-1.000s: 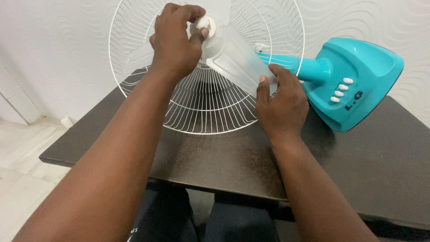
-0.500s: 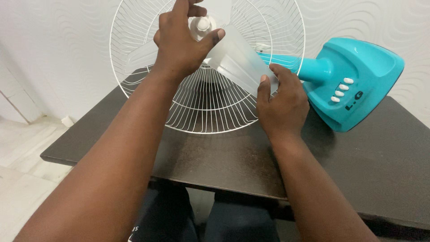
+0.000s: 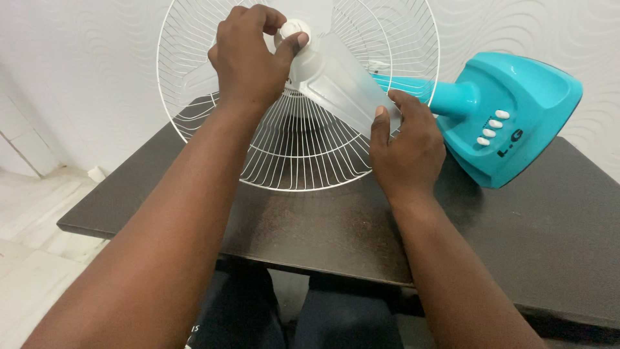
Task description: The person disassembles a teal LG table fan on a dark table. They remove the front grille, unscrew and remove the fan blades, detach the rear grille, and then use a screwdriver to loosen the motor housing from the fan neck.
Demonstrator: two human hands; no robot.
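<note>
The table fan lies on its side on the dark table (image 3: 529,239). Its long axis runs from the teal base (image 3: 516,116) at 3 o'clock to the white wire rear guard (image 3: 303,161) at 9 o'clock. The translucent blade (image 3: 342,81) faces the camera.

The left hand (image 3: 248,61) has its fingers closed around the white blade cap (image 3: 292,29) at the hub. The right hand (image 3: 407,145) grips the lower tip of the blade, thumb on its front face.
</note>
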